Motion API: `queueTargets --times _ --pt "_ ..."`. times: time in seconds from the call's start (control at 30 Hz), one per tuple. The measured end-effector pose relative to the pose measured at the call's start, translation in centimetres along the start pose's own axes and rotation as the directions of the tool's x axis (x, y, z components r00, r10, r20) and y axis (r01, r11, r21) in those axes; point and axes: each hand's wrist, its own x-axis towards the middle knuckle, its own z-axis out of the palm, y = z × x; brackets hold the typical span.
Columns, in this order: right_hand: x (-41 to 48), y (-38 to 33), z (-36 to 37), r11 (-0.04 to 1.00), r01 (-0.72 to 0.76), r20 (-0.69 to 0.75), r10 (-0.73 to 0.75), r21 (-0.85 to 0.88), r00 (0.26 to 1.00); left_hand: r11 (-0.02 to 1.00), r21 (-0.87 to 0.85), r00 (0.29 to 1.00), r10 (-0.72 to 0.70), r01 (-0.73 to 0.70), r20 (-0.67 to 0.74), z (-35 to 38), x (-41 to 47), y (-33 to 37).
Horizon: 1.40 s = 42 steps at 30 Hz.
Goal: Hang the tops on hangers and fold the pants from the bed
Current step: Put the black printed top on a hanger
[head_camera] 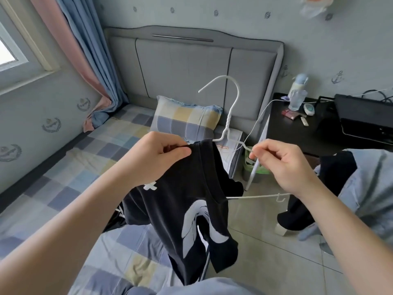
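Our left hand curls, pinching the black top at its collar. Our right hand pinches the white hanger by its bare arm. Both hang above the bed, over its right edge.

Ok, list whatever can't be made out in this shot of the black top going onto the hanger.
Head view only:
- White hanger: left arm hidden inside the black top.
- Left hand: pinches the collar; whether it also holds the wire beneath is hidden.
- Dark clothing on the bed: mostly behind the top; kind unclear.
- Small items on the black side table: blurred, too small.
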Motion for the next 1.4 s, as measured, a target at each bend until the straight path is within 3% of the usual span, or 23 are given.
queueTargets --times 0.4,0.47,0.53,0.6,0.67,0.8,0.9,1.0,1.13,1.27,1.4 --pt "-1.9 0.2 3.1 0.999 -0.018 0.063 0.021 -0.044 0.998 0.998 0.022 0.996 0.066 -0.065 -0.053 2.3 -1.2 0.8" --pt "-2.5 0.4 3.6 0.989 0.014 -0.006 -0.015 -0.146 1.0 0.999 0.018 0.994 0.039 -0.037 -0.105 2.6 -1.3 0.2" --pt "-3.5 0.6 4.3 0.948 0.097 -0.155 -0.149 -0.303 0.977 1.0 -0.006 0.984 -0.007 0.006 -0.18 3.0 -1.7 -0.2" --pt "-4.6 0.6 5.5 0.938 0.162 -0.218 -0.234 -0.306 0.947 0.998 -0.056 0.97 -0.035 0.022 -0.239 3.3 -2.2 -0.5" --pt "-5.4 0.5 7.3 0.972 0.14 -0.121 -0.165 -0.19 0.979 0.994 -0.109 0.959 -0.048 0.018 -0.28 3.7 -2.7 -0.5" --pt "-5.3 0.5 10.8 0.988 -0.121 0.173 0.136 -0.092 0.976 0.987 -0.159 0.94 -0.077 0.025 -0.333 4.4 -3.2 -0.1" --pt "-4.7 0.7 11.6 0.979 -0.193 0.169 0.201 -0.06 0.965 0.975 -0.219 0.929 -0.104 0.026 -0.356 4.5 -3.5 -0.2" --pt "-4.6 1.1 11.6 0.986 -0.141 0.108 0.151 -0.094 0.983 0.956 -0.287 0.922 -0.162 0.059 -0.351 4.6 -3.6 -0.6" --pt "-5.3 2.2 11.5 0.983 -0.185 0.192 0.18 0.007 0.965 0.925 -0.369 0.912 -0.227 0.092 -0.342 4.7 -3.8 -1.4" --pt "-6.1 5.7 11.7 0.925 -0.258 0.279 0.335 -0.279 0.9 0.916 -0.392 0.91 -0.228 0.08 -0.347 4.9 -4.1 -1.9" --pt "-6.4 9.0 11.1 0.797 -0.257 0.216 0.43 -0.546 0.876 0.921 -0.377 0.925 -0.222 0.095 -0.31 4.4 -4.5 -2.9"
